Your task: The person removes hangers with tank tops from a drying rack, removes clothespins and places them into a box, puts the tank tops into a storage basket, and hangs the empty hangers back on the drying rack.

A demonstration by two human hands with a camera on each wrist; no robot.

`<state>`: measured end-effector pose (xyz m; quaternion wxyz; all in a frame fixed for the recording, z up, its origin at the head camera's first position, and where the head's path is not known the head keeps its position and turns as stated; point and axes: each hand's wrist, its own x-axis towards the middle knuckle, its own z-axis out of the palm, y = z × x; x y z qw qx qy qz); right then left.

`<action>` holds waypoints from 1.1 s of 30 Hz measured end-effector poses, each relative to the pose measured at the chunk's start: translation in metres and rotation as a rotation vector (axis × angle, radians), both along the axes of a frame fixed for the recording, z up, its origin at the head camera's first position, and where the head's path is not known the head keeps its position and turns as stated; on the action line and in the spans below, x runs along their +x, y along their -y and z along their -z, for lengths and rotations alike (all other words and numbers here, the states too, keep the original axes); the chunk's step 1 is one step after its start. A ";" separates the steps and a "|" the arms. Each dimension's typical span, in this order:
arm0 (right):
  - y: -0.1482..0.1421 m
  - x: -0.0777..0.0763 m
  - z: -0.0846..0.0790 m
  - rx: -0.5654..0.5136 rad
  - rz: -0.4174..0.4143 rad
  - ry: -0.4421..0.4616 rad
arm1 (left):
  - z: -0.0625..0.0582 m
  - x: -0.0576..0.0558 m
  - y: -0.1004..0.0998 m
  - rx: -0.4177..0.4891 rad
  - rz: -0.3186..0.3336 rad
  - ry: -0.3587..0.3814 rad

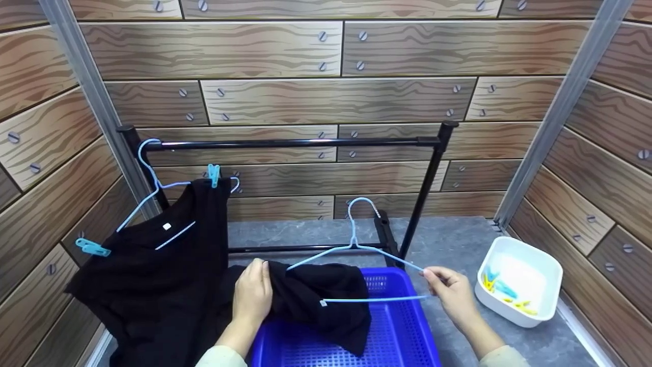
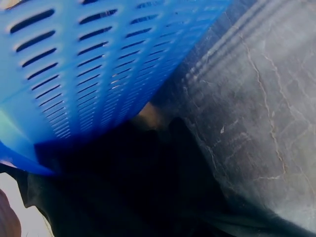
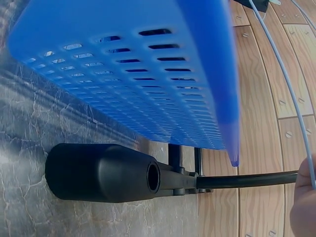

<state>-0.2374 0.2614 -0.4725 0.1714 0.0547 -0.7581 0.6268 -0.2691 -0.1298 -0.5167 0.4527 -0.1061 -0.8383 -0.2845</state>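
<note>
A light-blue wire hanger [image 1: 353, 244] stands with its hook up over the basket, its left part inside a black garment [image 1: 326, 285]. My left hand [image 1: 253, 293] grips the bunched cloth beside the hanger's left shoulder. At the other end, my right hand [image 1: 453, 295] pinches the hanger's right corner, which is bare of cloth. Seen from the right wrist, that hand [image 3: 303, 207] holds the thin wire [image 3: 286, 79]. Dark cloth [image 2: 123, 192] fills the lower part of the left wrist view, and only a sliver of the left hand [image 2: 7, 217] shows.
Under the garment is a blue perforated basket [image 1: 402, 316]. A black rack [image 1: 295, 144] stands behind, with a black top [image 1: 163, 275] on a blue hanger at its left, held by blue clothespins [image 1: 214, 175]. Rightward sits a white tub [image 1: 547, 280] with blue and yellow clothespins.
</note>
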 end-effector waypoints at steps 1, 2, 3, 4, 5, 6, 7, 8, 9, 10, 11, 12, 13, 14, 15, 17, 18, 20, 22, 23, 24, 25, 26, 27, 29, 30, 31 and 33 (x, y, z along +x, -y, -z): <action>0.000 0.000 0.000 0.001 0.001 -0.004 | 0.000 0.000 0.000 0.005 -0.001 -0.001; -0.001 0.000 0.000 0.006 0.002 -0.010 | -0.001 -0.001 0.000 0.008 -0.001 -0.003; -0.001 -0.001 0.000 0.008 0.002 -0.015 | -0.001 -0.001 0.000 0.014 0.000 -0.005; -0.001 -0.001 0.000 0.011 0.004 -0.017 | -0.001 -0.001 0.000 0.022 -0.002 -0.006; -0.002 -0.001 -0.001 0.015 0.005 -0.019 | -0.002 -0.001 0.000 0.033 -0.004 -0.004; -0.002 -0.001 -0.001 0.020 0.007 -0.019 | -0.002 -0.001 0.000 0.044 -0.008 -0.003; -0.003 -0.001 -0.001 0.023 0.007 -0.017 | -0.002 -0.001 0.000 0.055 -0.011 -0.001; -0.003 -0.002 -0.001 0.024 0.007 -0.013 | -0.003 -0.002 0.000 0.065 -0.015 0.003; -0.003 -0.002 -0.001 0.025 0.007 -0.007 | -0.003 -0.002 0.000 0.073 -0.019 0.006; -0.003 -0.002 -0.001 0.027 0.006 -0.003 | -0.004 -0.002 0.001 0.076 -0.023 0.007; -0.004 -0.002 -0.001 0.027 0.005 0.001 | -0.004 -0.002 0.001 0.078 -0.024 0.008; -0.004 -0.002 -0.002 0.026 0.004 0.003 | -0.005 -0.002 0.001 0.078 -0.024 0.008; -0.004 -0.001 -0.002 0.024 0.004 0.004 | -0.005 -0.003 0.001 0.079 -0.023 0.006; -0.004 -0.001 -0.002 0.025 0.004 0.002 | -0.006 -0.003 0.002 0.081 -0.021 0.001; -0.004 -0.001 -0.002 0.027 0.002 -0.005 | -0.006 -0.003 0.002 0.086 -0.020 -0.009; -0.007 -0.004 0.001 0.019 0.006 -0.007 | -0.007 -0.004 0.004 0.108 -0.026 -0.019; -0.010 -0.006 0.004 0.018 0.012 -0.014 | -0.007 -0.004 0.005 0.122 -0.030 -0.019; -0.017 -0.009 0.010 0.012 0.029 -0.017 | -0.007 -0.005 0.010 0.142 -0.046 -0.021; -0.025 -0.013 0.016 -0.009 0.051 -0.002 | -0.006 -0.005 0.014 0.153 -0.062 -0.014; -0.029 -0.015 0.019 -0.016 0.059 0.003 | -0.006 -0.005 0.016 0.153 -0.065 -0.010; -0.031 -0.014 0.019 -0.017 0.067 0.004 | -0.005 -0.005 0.017 0.149 -0.069 -0.010; -0.033 -0.014 0.019 -0.026 0.072 0.013 | -0.005 -0.005 0.018 0.143 -0.070 -0.013; -0.034 -0.014 0.019 -0.033 0.072 0.020 | -0.004 -0.005 0.019 0.138 -0.068 -0.013; -0.034 -0.014 0.019 -0.036 0.071 0.021 | -0.004 -0.005 0.019 0.136 -0.064 -0.012; -0.035 -0.014 0.019 -0.038 0.067 0.019 | -0.003 -0.006 0.019 0.133 -0.062 -0.005; -0.035 -0.015 0.019 -0.038 0.068 0.019 | -0.003 -0.006 0.019 0.132 -0.062 0.000; -0.035 -0.015 0.019 -0.040 0.067 0.016 | -0.003 -0.007 0.019 0.133 -0.064 0.005; -0.036 -0.015 0.019 -0.044 0.065 0.007 | -0.001 -0.007 0.019 0.137 -0.071 0.019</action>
